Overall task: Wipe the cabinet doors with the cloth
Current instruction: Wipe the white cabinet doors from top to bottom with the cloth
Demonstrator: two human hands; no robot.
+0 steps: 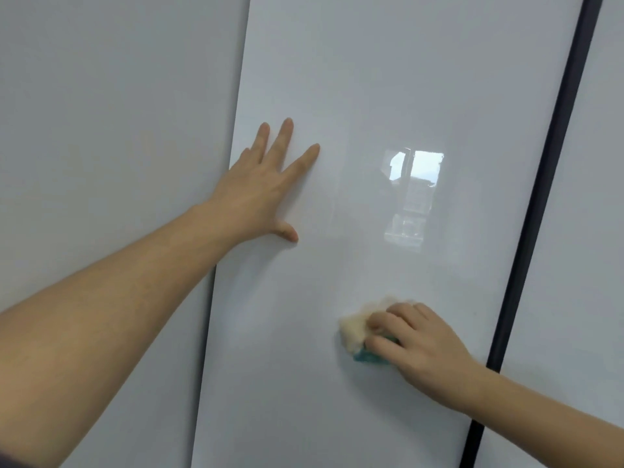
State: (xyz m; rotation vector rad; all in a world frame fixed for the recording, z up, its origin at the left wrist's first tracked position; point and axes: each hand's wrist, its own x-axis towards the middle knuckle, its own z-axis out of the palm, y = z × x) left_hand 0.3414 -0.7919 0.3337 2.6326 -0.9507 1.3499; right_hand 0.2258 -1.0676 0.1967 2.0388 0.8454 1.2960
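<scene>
Pressing your flat, spread left hand (261, 187) on the cabinet door (388, 79), your right hand (418, 339) curls round the cloth (354, 331).

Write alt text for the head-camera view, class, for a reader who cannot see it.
A right hand holds a cream and teal cloth against a glossy white cabinet door. The left hand rests flat, fingers spread, near the door's left edge.

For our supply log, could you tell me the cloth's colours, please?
The bunched wiping cloth is cream with a teal edge; head view.
</scene>
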